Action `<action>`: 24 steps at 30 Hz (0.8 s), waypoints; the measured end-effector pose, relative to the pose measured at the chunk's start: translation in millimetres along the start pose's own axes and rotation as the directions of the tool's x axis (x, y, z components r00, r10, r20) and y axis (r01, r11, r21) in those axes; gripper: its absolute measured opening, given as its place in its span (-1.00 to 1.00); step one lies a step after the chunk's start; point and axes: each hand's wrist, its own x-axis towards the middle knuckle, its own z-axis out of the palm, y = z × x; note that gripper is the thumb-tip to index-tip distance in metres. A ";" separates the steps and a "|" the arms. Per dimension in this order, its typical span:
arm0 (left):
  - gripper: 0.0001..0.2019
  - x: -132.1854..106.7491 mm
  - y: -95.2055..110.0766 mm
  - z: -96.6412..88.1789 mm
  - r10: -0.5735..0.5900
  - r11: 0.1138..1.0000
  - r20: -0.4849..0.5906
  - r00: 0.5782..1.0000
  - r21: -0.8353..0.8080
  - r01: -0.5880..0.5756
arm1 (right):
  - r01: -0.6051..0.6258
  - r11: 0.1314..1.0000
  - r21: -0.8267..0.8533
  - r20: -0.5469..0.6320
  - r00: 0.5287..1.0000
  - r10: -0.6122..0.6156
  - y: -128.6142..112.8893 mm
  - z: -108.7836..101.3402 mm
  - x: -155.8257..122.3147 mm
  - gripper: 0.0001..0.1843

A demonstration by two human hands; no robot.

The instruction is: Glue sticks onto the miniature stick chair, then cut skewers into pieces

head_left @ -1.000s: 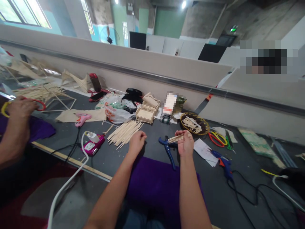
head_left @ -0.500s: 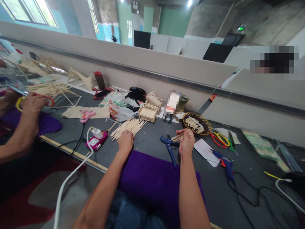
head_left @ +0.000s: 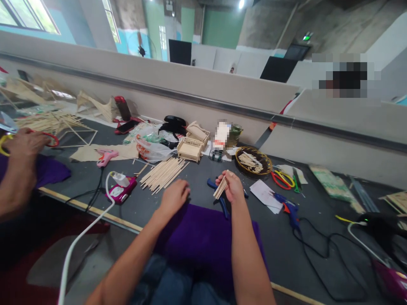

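Observation:
My right hand (head_left: 233,187) is closed around a small bundle of short wooden sticks (head_left: 220,187), held upright-tilted over the blue cutter (head_left: 219,199) on the dark table. My left hand (head_left: 174,195) hovers just in front of a pile of long wooden sticks (head_left: 163,173), fingers curled loosely; nothing shows in them. A purple cloth (head_left: 203,237) lies under both forearms on my lap.
A basket of cut sticks (head_left: 252,160), red-yellow scissors (head_left: 282,178), a blue glue gun (head_left: 288,207), white paper (head_left: 265,194), a small stick-built box (head_left: 190,149), a pink glue gun (head_left: 104,157) and a pink power strip (head_left: 121,190) lie around. Another person's hand (head_left: 23,144) holds scissors at far left.
My right hand has moved down and left with the stick bundle, now over the blue cutter. My left hand has drawn back from the long sticks toward the middle.

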 end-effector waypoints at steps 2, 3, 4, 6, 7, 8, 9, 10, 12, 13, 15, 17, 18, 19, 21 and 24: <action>-0.81 -21.4 15.7 10.4 0.142 0.987 0.014 0.990 -0.080 -0.141 | -0.083 0.996 -0.021 0.007 0.996 0.084 -3.4 5.1 -5.1 -0.68; -0.79 -32.3 20.9 14.3 0.199 0.976 0.017 0.980 -0.097 -0.196 | -0.103 0.994 -0.026 0.003 0.995 0.103 -7.2 7.1 -10.0 -0.69; -0.78 -42.6 23.8 16.6 0.225 0.968 0.005 0.974 -0.111 -0.223 | -0.111 0.993 -0.033 -0.004 0.994 0.111 -12.3 7.9 -17.0 -0.69; -0.76 -61.2 22.4 15.2 0.204 0.969 -0.051 0.978 -0.130 -0.209 | -0.087 0.993 -0.074 -0.009 0.996 0.086 -25.5 4.5 -37.6 -0.67; -0.76 -69.7 18.6 11.9 0.171 0.973 -0.080 0.982 -0.142 -0.181 | -0.046 0.992 -0.121 -0.001 0.999 0.047 -32.8 -0.3 -51.3 -0.65; -0.76 -78.2 13.3 7.6 0.132 0.976 -0.107 0.985 -0.162 -0.148 | -0.009 0.981 -0.193 0.019 1.000 0.013 -39.7 -7.3 -67.1 -0.64; -0.76 -87.2 7.0 3.1 0.094 0.974 -0.125 0.988 -0.195 -0.117 | 0.030 0.957 -0.290 0.013 1.000 -0.027 -45.7 -16.3 -84.7 -0.63; -0.77 -97.3 0.1 -0.8 0.067 0.964 -0.131 0.989 -0.247 -0.098 | 0.067 0.914 -0.399 -0.022 0.996 -0.083 -50.0 -27.3 -103.7 -0.62; -0.79 -121.6 -14.3 -3.6 -0.046 0.926 -0.150 0.988 -0.378 -0.014 | 0.078 0.758 -0.648 -0.137 0.966 -0.217 -51.7 -53.2 -143.1 -0.58; -0.79 -135.5 -21.4 -1.7 -0.140 0.889 -0.145 0.979 -0.455 0.059 | 0.040 0.649 -0.760 -0.207 0.931 -0.300 -48.6 -67.1 -162.1 -0.55; -0.75 -163.1 -34.5 8.7 -0.358 0.745 -0.085 0.930 -0.626 0.230 | -0.117 0.458 -0.881 -0.317 0.866 -0.388 -35.3 -92.8 -196.1 -0.49; -0.62 -183.8 -44.2 23.6 -0.536 0.514 0.061 0.842 -0.767 0.383 | -0.247 0.376 -0.893 -0.396 0.830 -0.393 -16.4 -109.1 -222.3 -0.42; -0.52 -189.6 -46.8 31.0 -0.586 0.389 0.137 0.799 -0.817 0.425 | -0.293 0.342 -0.893 -0.420 0.816 -0.397 -6.6 -111.9 -232.3 -0.37; -0.45 -192.2 -47.8 37.5 -0.594 0.269 0.218 0.774 -0.853 0.446 | -0.332 0.294 -0.897 -0.432 0.804 -0.410 2.3 -110.9 -240.3 -0.33; -0.38 -189.6 -44.3 47.3 -0.563 0.090 0.331 0.757 -0.886 0.454 | -0.393 0.180 -0.902 -0.432 0.806 -0.406 15.9 -99.0 -250.8 -0.33; -0.45 -180.6 -31.2 53.6 -0.421 -0.156 0.557 0.716 -0.822 0.547 | -0.418 0.080 -0.905 -0.420 0.845 -0.332 23.1 -71.6 -254.3 -0.46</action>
